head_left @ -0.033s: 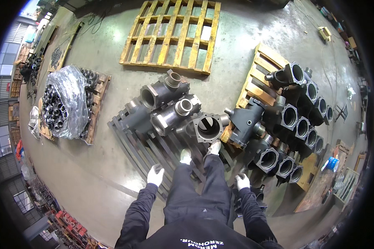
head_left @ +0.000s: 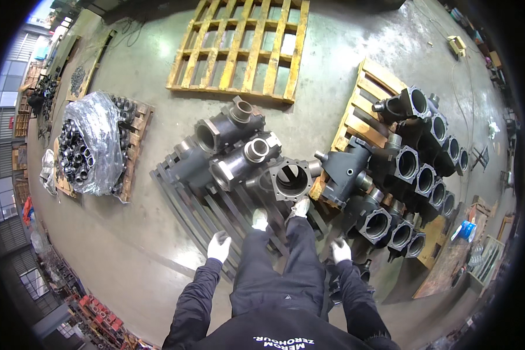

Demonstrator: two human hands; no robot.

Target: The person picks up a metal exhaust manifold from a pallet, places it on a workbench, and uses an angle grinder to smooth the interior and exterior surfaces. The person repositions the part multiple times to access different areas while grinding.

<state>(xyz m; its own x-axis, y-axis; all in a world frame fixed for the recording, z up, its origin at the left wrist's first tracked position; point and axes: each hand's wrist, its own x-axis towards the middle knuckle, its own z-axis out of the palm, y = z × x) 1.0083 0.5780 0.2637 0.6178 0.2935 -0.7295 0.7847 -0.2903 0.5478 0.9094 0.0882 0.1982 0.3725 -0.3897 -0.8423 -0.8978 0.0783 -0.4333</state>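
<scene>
The left hand (head_left: 219, 246) hangs beside the thigh, above the near left side of the rack (head_left: 221, 217), a set of dark bars on the floor (head_left: 122, 245); its fingers are loosely bent, thumb apart, with nothing visible in them. The right hand (head_left: 340, 251) hangs near the stacked castings (head_left: 347, 166) on and around the right-hand pallet (head_left: 359, 128); its fingers curl, and I cannot tell whether they touch or grip anything. The loose castings (head_left: 236, 164) lie across the far part of the rack, one with its broad mouth facing up toward the right edge, just beyond the shoes (head_left: 260, 219). The step in hand looks like a pause standing over them, with no lift begun. Getting hold of one would, I judge, call for bending down and placing both hands under it, as the castings look heavy.
</scene>
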